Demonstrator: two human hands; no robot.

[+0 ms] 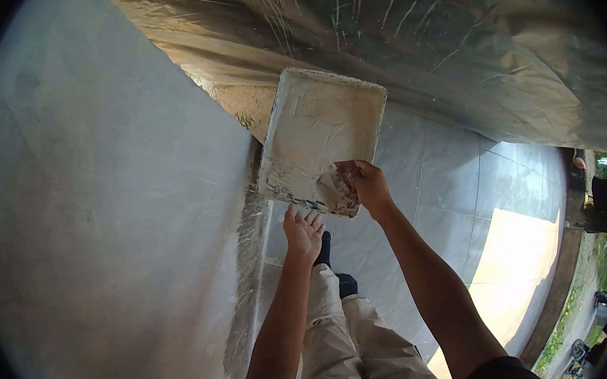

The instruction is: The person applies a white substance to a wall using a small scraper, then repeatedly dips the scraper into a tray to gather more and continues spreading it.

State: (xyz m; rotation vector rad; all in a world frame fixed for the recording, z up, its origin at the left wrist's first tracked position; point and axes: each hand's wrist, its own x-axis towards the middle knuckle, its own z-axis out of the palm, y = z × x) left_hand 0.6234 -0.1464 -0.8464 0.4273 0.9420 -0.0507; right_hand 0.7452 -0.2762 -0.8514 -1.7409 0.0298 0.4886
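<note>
- The person stands close to a wide grey wall, which fills the left half of the view and looks smooth and bare.
- At the foot of this wall runs a rough, whitish smeared strip, down to the floor.
- The floor is of large pale grey tiles; a bright patch of sunlight lies on it at the right.
- Above, a big sheet of clear plastic is spread, wrinkled and shiny, over what is behind it.
- The right hand is closed on the near rim of a paint tray, thumb and fingers pinching its edge.
- The tray is held up in the air, tilted, just beside the wall, and its inside is coated with a whitish layer.
- The left hand is under the lower edge of the tray, fingers spread and holding nothing; whether the fingertips touch the tray I cannot tell, as the view is bent here.
- Below are the person's light trousers and dark shoes.
- At the far right edge, beyond the tiles, some grass and dark objects show, too small to tell.
</note>
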